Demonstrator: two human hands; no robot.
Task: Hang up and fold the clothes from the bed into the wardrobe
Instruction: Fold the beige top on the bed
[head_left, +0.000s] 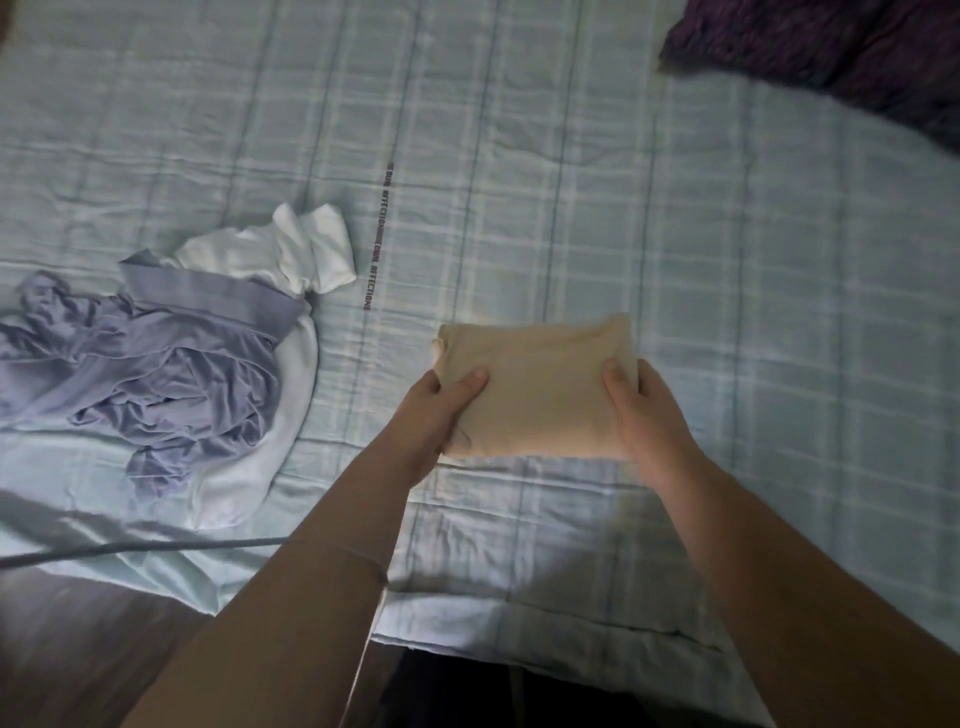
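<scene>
You've got the folded beige garment (540, 395) clamped between both hands, just above the bed (675, 234) near its front edge. Left hand (441, 415) grips the left short end, right hand (644, 415) the right, thumbs on top, fingers curled under, so its long axis runs side to side between your palms. It looks soft, thick, a neat rectangle. Off to your left, well apart, a crumpled lavender garment (171, 374) lies over a white one (301, 249), both unfolded. The wardrobe isn't in view, so I'd expect a carry next.

Folded beige garment (537, 395) held above the bed (675, 260).
</scene>
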